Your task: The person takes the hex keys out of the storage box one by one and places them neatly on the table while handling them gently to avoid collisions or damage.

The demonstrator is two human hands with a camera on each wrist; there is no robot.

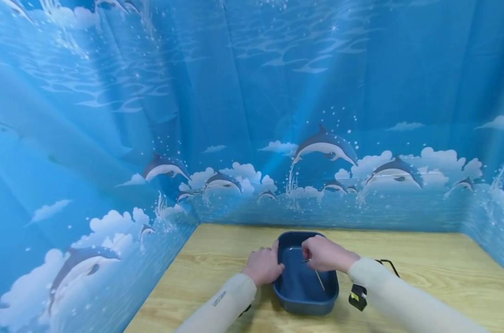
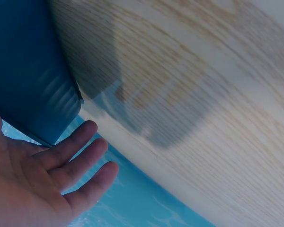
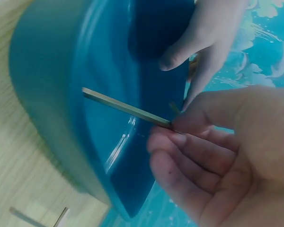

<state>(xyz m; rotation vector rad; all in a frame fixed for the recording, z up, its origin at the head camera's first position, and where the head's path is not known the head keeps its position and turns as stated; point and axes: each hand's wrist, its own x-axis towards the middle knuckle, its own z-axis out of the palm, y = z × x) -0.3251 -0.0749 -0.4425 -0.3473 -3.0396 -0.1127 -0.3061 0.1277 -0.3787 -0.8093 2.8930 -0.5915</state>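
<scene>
A deep blue basin (image 1: 306,307) stands on the table, and my left hand (image 1: 263,265) holds its left rim. The left thumb (image 3: 173,59) reaches over the rim to the inside. In the left wrist view, three fingers (image 2: 87,165) stretch out loosely beside the outer wall, and the thumb is hidden. Over the basin's inside, my right hand (image 1: 326,253) pinches a thin L-shaped hex key (image 3: 128,109) between thumb and fingertips. Its long arm slants down toward the basin floor in the head view. The short arm shows only partly behind the fingers.
A thin black bent rod (image 1: 389,262) shows beside the right wrist. Pale wood-grain table (image 1: 218,249) surrounds the basin. Blue curtain (image 1: 256,115) with dolphins hangs along the table's back and sides. A small black device (image 1: 357,297) sits at the right wrist.
</scene>
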